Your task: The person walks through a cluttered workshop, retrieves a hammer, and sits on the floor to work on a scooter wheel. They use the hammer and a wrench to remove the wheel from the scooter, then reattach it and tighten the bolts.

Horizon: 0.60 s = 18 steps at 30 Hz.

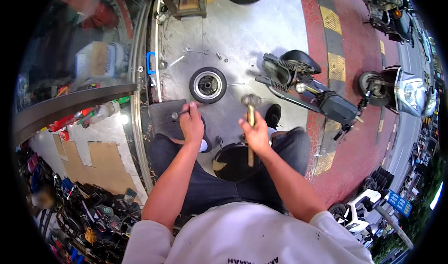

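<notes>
My right hand (pixel 257 135) is closed around the wooden handle of a hammer (pixel 251 101), its metal head pointing away from me. My left hand (pixel 191 124) is closed on a short dark metal rod (pixel 181 113) with a rounded end, held over a dark mat; its exact kind does not show. Beyond both hands a small wheel (pixel 207 99) with a black tyre lies flat on the floor, touched by neither. A thin metal rod (pixel 236 84) juts out at its right. Between my knees sits a round black cushion-like object (pixel 233 163), partly behind the hammer handle.
A spanner (pixel 196 51), a socket (pixel 219 56) and a small nut (pixel 226 60) lie beyond the wheel. A black scooter frame (pixel 298 84) occupies the right side. At left run a glass door frame (pixel 79 105) and a blue-handled tool (pixel 150 63). A wooden stool (pixel 186 2) stands far off.
</notes>
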Each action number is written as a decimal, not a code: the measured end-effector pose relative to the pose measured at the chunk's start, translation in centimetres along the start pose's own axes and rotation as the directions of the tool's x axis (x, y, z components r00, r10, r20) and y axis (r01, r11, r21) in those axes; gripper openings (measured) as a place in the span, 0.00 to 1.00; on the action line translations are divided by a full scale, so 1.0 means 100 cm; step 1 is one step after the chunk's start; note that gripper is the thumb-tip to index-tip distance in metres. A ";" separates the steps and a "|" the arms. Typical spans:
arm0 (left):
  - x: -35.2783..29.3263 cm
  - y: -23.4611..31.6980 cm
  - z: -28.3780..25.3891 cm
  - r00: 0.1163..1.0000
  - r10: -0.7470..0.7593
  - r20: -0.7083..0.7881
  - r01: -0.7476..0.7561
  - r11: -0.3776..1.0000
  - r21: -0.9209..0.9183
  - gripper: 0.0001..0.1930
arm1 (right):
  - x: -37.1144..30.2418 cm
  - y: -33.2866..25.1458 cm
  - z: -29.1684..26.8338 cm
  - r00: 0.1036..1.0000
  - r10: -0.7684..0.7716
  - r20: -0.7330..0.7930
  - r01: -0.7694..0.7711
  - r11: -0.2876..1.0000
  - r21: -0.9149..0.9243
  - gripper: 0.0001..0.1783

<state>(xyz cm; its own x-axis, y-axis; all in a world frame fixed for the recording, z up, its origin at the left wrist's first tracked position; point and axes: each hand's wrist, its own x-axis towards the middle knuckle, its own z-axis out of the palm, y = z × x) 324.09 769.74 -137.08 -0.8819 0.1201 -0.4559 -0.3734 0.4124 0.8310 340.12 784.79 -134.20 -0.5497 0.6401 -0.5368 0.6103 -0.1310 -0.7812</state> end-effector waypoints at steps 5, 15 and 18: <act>0.047 -0.103 0.071 0.996 -0.017 -0.089 -0.005 0.969 -0.246 0.18 | 0.114 0.155 0.065 0.999 -0.019 -0.041 0.015 0.994 -0.109 0.18; -0.008 -0.088 0.100 0.832 0.553 0.042 -0.554 0.827 0.094 0.21 | 0.188 0.347 0.145 0.789 0.080 0.609 0.507 0.476 -0.719 0.16; -0.013 -0.053 0.041 0.753 0.655 0.060 -0.648 0.724 0.238 0.22 | 0.143 0.312 0.181 0.924 0.008 0.383 0.248 0.750 -0.613 0.21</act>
<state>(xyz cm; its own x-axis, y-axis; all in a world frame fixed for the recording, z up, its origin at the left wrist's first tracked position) 328.41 771.05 -142.22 -0.8917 0.4145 0.1818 0.3697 0.4352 0.8209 340.98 776.15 -171.99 -0.7214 0.3000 -0.6241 0.6713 0.5244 -0.5238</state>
